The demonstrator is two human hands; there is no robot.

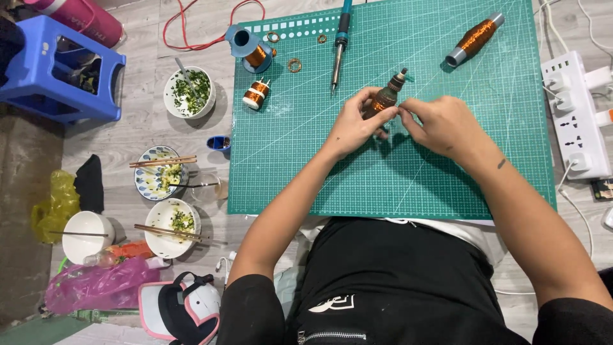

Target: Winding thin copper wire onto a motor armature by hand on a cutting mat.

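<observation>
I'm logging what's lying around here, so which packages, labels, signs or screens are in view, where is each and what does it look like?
Pink plastic bag: floor, lower left, crumpled and translucent.
Yellow plastic bag: floor at the left edge, crumpled.
Label on the pink bottle: top left corner, pale lettering on the pink cylinder.
No signs or screens show.

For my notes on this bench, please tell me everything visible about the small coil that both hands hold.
The copper-wound coil is a small dark spindle wrapped in orange-brown wire, with a narrow grey tip pointing up and away. It is tilted above the green cutting mat. The left hand grips its lower body; the right hand pinches beside it.
</observation>
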